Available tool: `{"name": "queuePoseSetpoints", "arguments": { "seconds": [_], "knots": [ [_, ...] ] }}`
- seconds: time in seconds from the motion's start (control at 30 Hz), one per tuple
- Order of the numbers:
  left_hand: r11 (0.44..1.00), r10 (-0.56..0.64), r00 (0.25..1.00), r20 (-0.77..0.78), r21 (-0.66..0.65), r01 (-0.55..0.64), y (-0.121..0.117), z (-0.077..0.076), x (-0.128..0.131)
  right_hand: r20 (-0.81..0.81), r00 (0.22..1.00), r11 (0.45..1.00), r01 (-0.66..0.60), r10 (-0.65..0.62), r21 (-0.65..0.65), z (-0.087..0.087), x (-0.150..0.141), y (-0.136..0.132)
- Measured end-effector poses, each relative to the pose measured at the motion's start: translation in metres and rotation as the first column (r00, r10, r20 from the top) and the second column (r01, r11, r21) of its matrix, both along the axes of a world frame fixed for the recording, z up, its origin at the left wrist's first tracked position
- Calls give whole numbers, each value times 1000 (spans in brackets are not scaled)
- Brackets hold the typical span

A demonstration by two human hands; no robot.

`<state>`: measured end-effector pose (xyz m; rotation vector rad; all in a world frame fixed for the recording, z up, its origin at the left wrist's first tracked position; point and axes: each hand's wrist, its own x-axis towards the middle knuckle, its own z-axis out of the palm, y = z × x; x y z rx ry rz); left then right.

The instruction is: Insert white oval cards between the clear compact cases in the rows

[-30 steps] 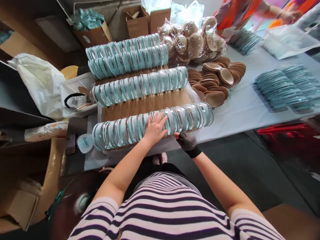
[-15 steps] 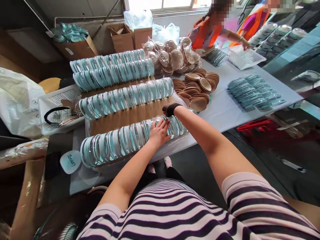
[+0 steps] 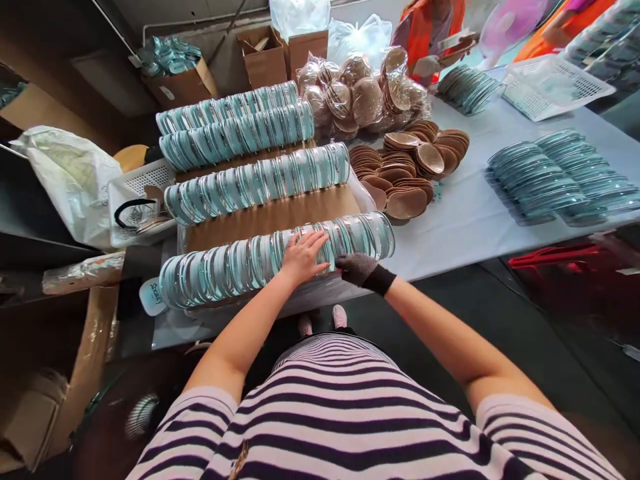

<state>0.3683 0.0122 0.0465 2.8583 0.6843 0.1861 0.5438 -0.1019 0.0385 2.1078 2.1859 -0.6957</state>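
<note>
A long row of teal-rimmed round discs (image 3: 225,265) stands on edge along the near side of the table (image 3: 465,220). My left hand (image 3: 301,255) lies flat on top of this row with its fingers spread. My right hand (image 3: 357,267), in a dark glove, presses against the near side of the same row just to the right of the left hand; its fingertips are hidden. Three more such rows (image 3: 260,180) lie behind on brown cardboard (image 3: 273,219).
Brown pads (image 3: 407,167) lie in overlapping piles mid-table, with bagged ones (image 3: 360,93) behind. Flat fans of teal discs (image 3: 555,177) sit at right. A white basket (image 3: 137,193) and plastic bag (image 3: 70,180) are at left. People in orange (image 3: 430,33) work at the far end.
My right hand has come back from over the far end of the near row to its near side beside my left hand. My left hand has stayed on the row.
</note>
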Motion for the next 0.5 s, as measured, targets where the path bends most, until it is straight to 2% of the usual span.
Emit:
{"name": "queuePoseSetpoints", "arguments": {
  "seconds": [0.1, 0.17, 0.2, 0.23, 0.3, 0.4, 0.5],
  "knots": [
    [1000, 12, 1000, -8, 9, -12, -4, -1, -2, 25, 997, 997, 79, -79, 8, -36, -23, -36],
    [1000, 13, 1000, -14, 8, -12, -6, 0, -4, -5, 994, 994, 105, -105, 30, -46, -27, -51],
    [1000, 18, 1000, -14, 9, -18, -7, 1, -4, -22, 993, 993, 114, -114, 42, -45, -24, -55],
    [1000, 24, 1000, -10, 12, -24, -9, 4, -3, -35, 992, 990, 127, -125, 62, -39, -18, -56],
    [999, 27, 1000, 9, 26, -27, -13, 9, 5, -20, 981, 971, 194, -193, 139, -18, 4, -46],
    [999, -13, 1000, 20, 38, 12, -20, 13, 29, 98, 926, 911, 332, -364, 246, 25, 47, -2],
    [999, -27, 999, -32, 22, 28, -27, 9, 53, 213, 942, 966, 255, -258, 41, 54, 75, 62]
  ]
}}
